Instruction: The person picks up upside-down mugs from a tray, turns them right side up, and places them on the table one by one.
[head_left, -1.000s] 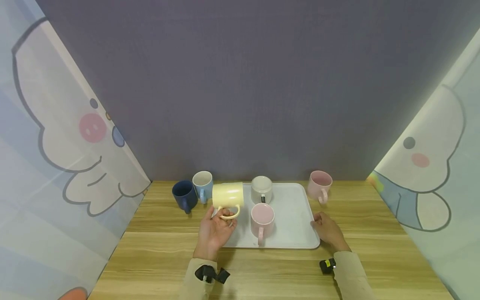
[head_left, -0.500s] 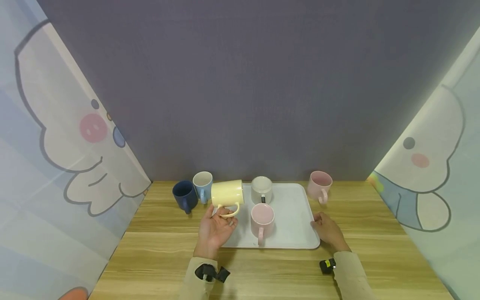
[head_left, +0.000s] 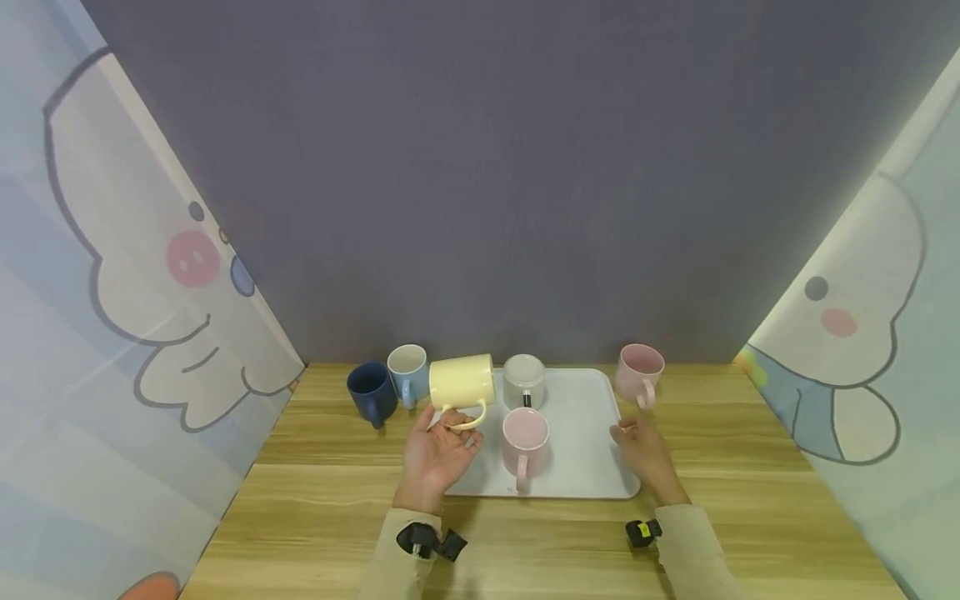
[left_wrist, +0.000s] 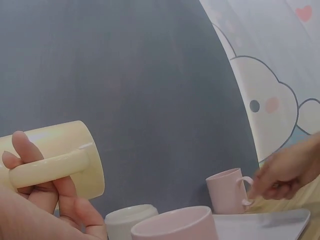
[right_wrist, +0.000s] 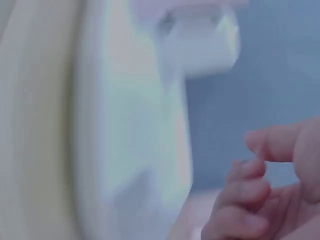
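Head only: uncropped yellow mug (sideways)

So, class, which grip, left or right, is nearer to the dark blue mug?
Left. The left grip, holding the yellow mug, is just right of the dark blue mug and nearer the person; the right grip is across the tray, at its right edge.

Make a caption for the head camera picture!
Left hand holds a yellow mug sideways; a pink mug and a white mug sit on the tray.
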